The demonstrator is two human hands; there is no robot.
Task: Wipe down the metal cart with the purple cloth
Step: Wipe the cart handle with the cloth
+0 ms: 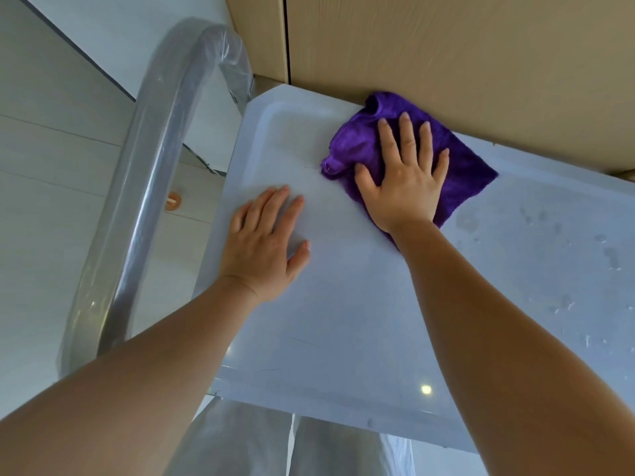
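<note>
The metal cart's top shelf (343,321) fills the middle of the head view, a pale grey tray with a raised rim. A crumpled purple cloth (467,173) lies near its far edge. My right hand (403,176) presses flat on the cloth with fingers spread and straight. To the left, my left hand (264,242) rests flat on the bare shelf near the left rim, holding nothing.
The cart's curved handle (154,166), wrapped in clear plastic film, rises at the left. Wooden cabinet doors (446,46) stand right behind the far edge. Wet spots (563,255) mark the shelf's right side. Tiled floor (51,166) lies to the left.
</note>
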